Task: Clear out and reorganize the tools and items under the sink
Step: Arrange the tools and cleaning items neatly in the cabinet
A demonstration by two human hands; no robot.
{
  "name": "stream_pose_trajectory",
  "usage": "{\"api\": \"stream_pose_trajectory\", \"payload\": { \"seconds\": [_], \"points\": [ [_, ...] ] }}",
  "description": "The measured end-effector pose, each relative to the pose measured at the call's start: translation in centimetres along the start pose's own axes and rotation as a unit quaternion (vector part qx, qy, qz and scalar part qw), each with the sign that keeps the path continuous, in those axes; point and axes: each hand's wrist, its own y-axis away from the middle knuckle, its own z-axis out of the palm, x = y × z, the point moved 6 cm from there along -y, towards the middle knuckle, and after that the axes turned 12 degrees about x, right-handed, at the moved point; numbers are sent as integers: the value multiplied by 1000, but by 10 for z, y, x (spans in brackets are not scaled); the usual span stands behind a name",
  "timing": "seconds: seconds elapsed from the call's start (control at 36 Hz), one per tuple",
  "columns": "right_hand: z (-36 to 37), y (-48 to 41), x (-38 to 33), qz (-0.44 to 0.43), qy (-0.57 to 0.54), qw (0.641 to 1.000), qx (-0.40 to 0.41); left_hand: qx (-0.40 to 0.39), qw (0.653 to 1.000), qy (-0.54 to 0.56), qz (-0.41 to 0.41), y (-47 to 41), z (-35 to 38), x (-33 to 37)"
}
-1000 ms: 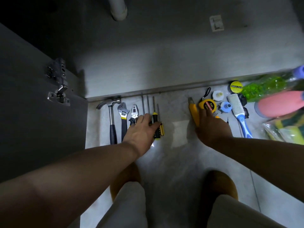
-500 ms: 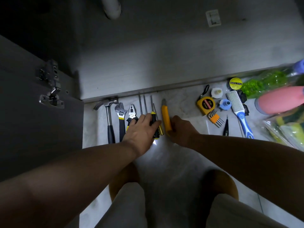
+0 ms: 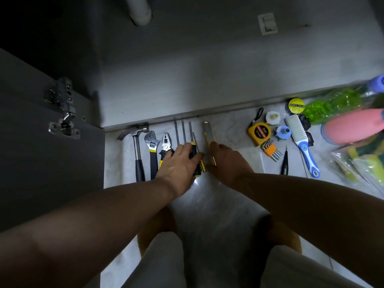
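Row half laid: your left grip (image 3: 178, 163) rests flat on screwdrivers (image 3: 193, 149); right grip (image 3: 228, 161) grasps utility knife (image 3: 208, 135); tape measure (image 3: 259, 133) cluster, 2 o'clock, looks unsorted.

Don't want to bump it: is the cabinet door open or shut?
Open. The cabinet door stands swung out at left, its hinge exposed, and the cabinet floor inside is in view.
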Motion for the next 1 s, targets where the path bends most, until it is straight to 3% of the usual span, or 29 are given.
{"api": "stream_pose_trajectory", "payload": {
  "seconds": [0.14,0.28,0.42,0.56,0.64,0.72,0.92,1.0],
  "points": [
    [-2,2,2,-17,10,998,67,0,1000,0,2,1,0,0],
    [5,1,10,15,-37,999,3,-5,1000,3,0,0,-2,1],
    [4,5,9,3,-61,998,-9,-4,1000,2,4,-2,-3,3],
    [-21,11,33,-16,11,1000,18,16,1000,13,6,-16,-15,12],
    [-42,18,68,36,75,996,35,20,998,53,23,-36,-24,27],
    [-58,29,101,89,124,987,40,-12,995,85,58,-65,-29,48],
    [-60,44,135,74,207,975,1,-83,985,78,128,-123,-19,101],
    [-58,40,133,75,201,976,26,-95,984,58,141,-133,-6,113]
  ]
}}
